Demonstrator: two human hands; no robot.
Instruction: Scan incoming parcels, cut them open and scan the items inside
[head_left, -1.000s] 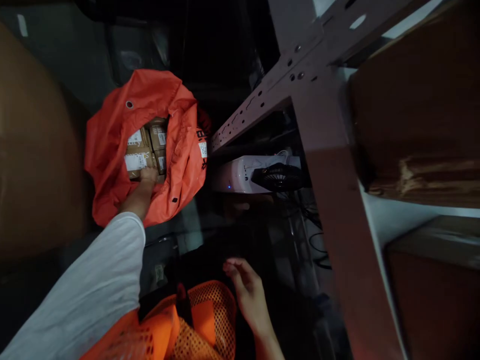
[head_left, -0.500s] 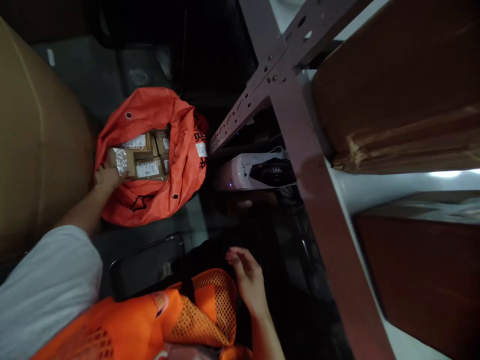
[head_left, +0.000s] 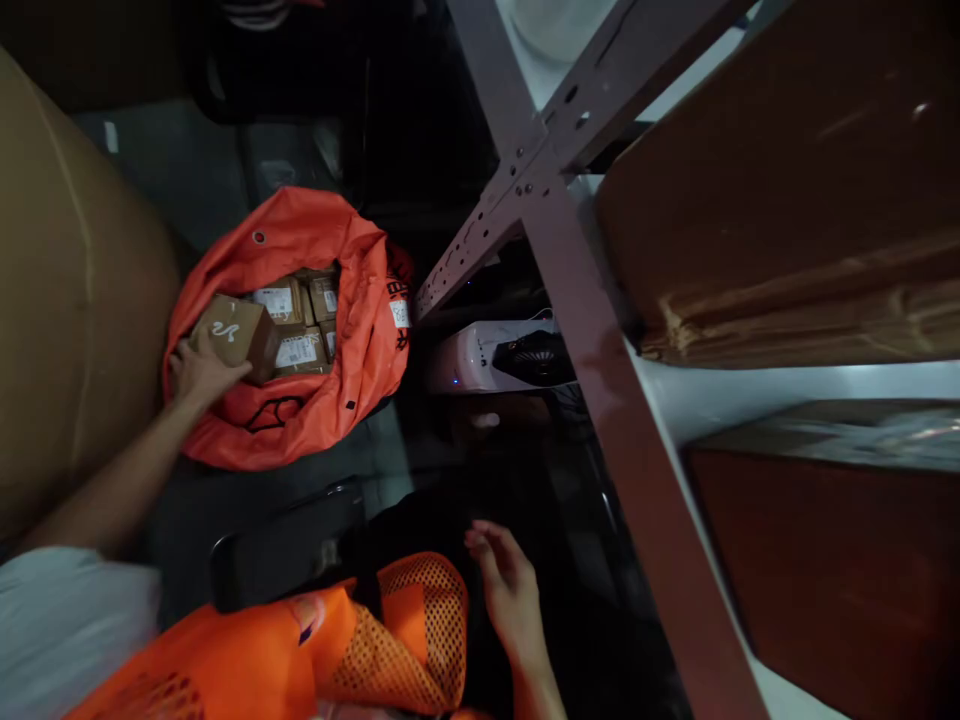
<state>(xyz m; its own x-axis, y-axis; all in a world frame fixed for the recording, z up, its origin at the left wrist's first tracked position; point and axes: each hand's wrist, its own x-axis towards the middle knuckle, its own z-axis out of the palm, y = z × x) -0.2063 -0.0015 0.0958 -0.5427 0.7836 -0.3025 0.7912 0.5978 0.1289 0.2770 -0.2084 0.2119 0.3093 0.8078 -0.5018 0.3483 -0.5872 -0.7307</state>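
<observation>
While the left hand is spread partway, a small brown box is gripped between its thumb and fingers. The box is held just up and to the right of that hand, turned askew in the left side of the red bag's mouth. Which way it is longest cannot be told. More boxes are packed to its right. Well apart, farther right, the right hand is loosely curled, with nothing seen in it.
</observation>
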